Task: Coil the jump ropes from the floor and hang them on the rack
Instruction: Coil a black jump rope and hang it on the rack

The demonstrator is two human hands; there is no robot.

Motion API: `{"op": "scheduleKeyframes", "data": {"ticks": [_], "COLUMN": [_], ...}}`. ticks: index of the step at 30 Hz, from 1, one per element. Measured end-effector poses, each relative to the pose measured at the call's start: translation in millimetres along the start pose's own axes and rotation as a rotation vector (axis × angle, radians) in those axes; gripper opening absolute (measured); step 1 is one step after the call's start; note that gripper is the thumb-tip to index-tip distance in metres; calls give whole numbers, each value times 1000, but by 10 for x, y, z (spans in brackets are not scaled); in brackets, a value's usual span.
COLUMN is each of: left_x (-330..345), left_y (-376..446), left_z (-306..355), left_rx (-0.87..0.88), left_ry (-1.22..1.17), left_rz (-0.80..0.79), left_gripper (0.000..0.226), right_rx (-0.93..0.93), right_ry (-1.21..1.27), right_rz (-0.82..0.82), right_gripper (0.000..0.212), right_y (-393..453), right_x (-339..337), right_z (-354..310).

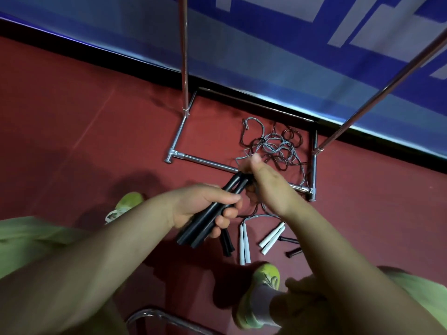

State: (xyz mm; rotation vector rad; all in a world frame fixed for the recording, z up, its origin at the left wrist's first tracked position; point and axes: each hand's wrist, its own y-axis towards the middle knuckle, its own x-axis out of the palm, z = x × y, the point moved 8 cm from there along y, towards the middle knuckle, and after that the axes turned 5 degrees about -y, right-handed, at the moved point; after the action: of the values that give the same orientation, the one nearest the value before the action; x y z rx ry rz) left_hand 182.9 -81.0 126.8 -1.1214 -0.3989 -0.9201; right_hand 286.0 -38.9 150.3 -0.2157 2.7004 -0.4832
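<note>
Two black handles [205,217] gripped by left hand [200,206]; right hand [266,182] pinching cord.

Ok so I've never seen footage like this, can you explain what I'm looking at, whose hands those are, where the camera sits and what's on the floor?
There is one picture, taken by a camera worn on a person's head, looking down at their own arms. No machine is involved. The left hand grips a pair of black handles of a jump rope. The right hand holds their far end, where the rope leaves them. On the red floor lies a tangle of thin ropes, inside the base of a metal rack. Nearer the feet lie two pairs of white handles and some more dark ones. The green shoes are the person's own.
</note>
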Motion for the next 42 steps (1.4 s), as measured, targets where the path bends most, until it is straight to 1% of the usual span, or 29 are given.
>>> {"op": "scheduleKeyframes", "data": {"ticks": [2,4,5,6,7,9,10,11,13,14,15,16,18,20,22,23,26,27,28,31,33,34,37,38,40,42], "left_x": [-32,-114,-139,-143,-127,-115,-114,-123,-157,-197,-254,-329,-453,-471,-441,-416,-320,-265,-211,-98,-88,-90,-40,4,82,100], "left_y": [26,31,23,10,-4,-35,-49,-63,-92,-104,-116,-131,-174,-197,-192,-173,-93,-67,-45,-5,1,-13,-74,-99,-137,-154], "left_z": [102,213,268,318,350,432,447,467,518,550,579,603,624,604,539,490,299,238,177,16,-70,-98,-111,-99,-78,-37], "left_rx": [59,122,155,183,210,268,291,312,353,366,374,375,362,338,294,256,109,65,23,-73,-124,-145,-158,-150,-132,-88], "left_ry": [-38,-86,-107,-126,-139,-148,-163,-175,-197,-200,-187,-157,-53,82,254,341,506,542,585,675,709,718,685,659,616,562], "left_rz": [7,8,-12,-53,-110,-196,-207,-216,-195,-146,-62,49,240,312,334,329,232,181,128,27,1,-11,-95,-136,-198,-228], "left_gripper": [10,11,16,22,31,51,62,72,80,77,69,58,42,35,22,15,15,12,15,27,43,45,33,32,41,49], "right_rx": [69,77,57,40,15,-41,-60,-79,-107,-116,-136,-162,-199,-239,-264,-264,-236,-224,-212,-181,-124,-95,-39,-36,-50,-77], "right_ry": [67,-60,-129,-169,-165,-110,-89,-75,-64,-90,-153,-219,-275,-313,-338,-307,-156,-132,-131,-184,-148,-106,56,93,143,211], "right_rz": [-9,-42,-69,-100,-128,-163,-159,-146,-147,-154,-149,-134,-81,-64,-69,-83,-190,-215,-230,-286,-379,-423,-486,-498,-513,-491], "right_gripper": [76,88,87,80,68,44,43,46,44,38,30,28,39,32,20,18,23,26,28,32,28,25,14,11,10,14], "right_y": [9,5,-7,-20,-46,-56,-64,-64,-74,-78,-82,-82,-89,-116,-132,-136,-157,-157,-152,-110,-101,-106,-105,-102,-88,-66], "right_x": [-44,-67,-59,-40,-7,45,39,22,6,15,19,18,-25,-53,-91,-108,-75,-65,-63,-15,80,137,238,256,287,296], "right_z": [79,129,133,139,129,45,19,-4,-85,-128,-176,-238,-325,-397,-432,-432,-443,-425,-400,-277,-177,-140,-87,-92,-108,-135]}}
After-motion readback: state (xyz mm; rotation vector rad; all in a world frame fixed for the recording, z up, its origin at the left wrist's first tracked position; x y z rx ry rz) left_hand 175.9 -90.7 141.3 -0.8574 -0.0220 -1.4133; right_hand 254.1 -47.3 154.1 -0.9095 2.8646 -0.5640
